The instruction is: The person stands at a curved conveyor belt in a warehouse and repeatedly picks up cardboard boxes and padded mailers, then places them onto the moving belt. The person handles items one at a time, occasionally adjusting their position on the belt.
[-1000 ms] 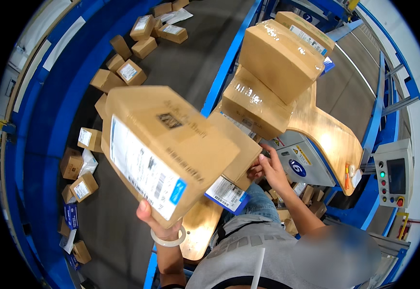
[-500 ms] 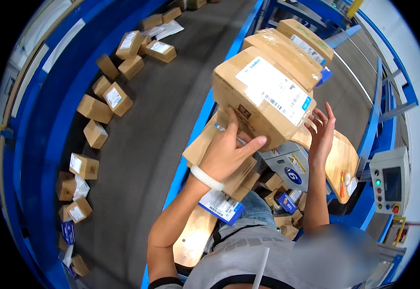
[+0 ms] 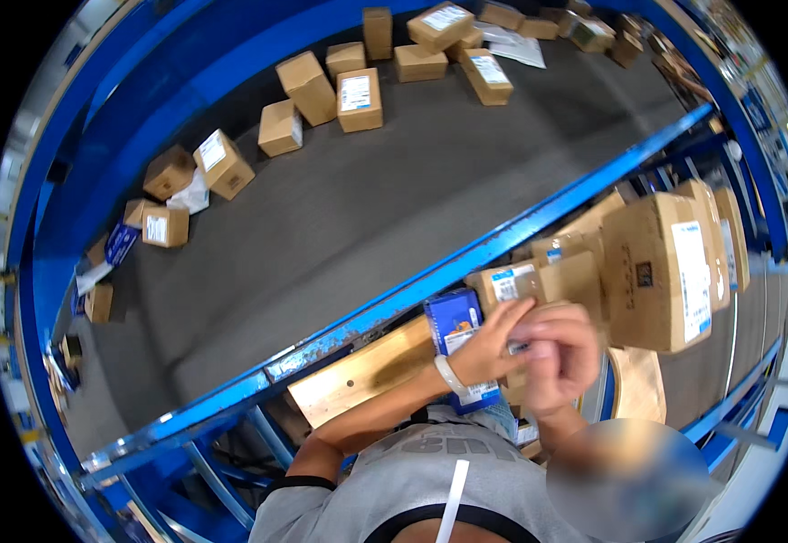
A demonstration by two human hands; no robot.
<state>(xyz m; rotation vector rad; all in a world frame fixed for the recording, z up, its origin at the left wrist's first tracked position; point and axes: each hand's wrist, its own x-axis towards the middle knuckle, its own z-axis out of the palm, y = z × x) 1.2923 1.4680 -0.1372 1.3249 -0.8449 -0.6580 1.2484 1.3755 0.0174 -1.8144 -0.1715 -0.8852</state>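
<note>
A wide dark belt [image 3: 322,208] fills the middle of the frame, and it bends from the left side to the upper right. Behind it there is a blue wall [image 3: 132,100]. Along this wall many brown boxes [image 3: 308,90] lie in a loose curve, most of those near the centre apart from the wall; among them are a white bag [image 3: 190,193] at the left and a flat white packet [image 3: 525,50] at the top. A blue rail [image 3: 503,237] borders the near side of the belt.

Below the rail, right of the centre, the left hand [image 3: 489,348] and the right hand [image 3: 564,357] are close together and overlap in the view. The left hand has its fingers stretched to the right; the right hand is blurred, its fingers bent. I cannot tell if they touch or pinch something.

The blue package [image 3: 453,312] is at the lower centre, partly under the left wrist, which wears a white bangle [image 3: 449,373]. Just right of its upper end is a small box [image 3: 512,271] with a label. A big box [image 3: 643,271] stands farther right, and a wooden board [image 3: 358,371] lies left of the package.
</note>
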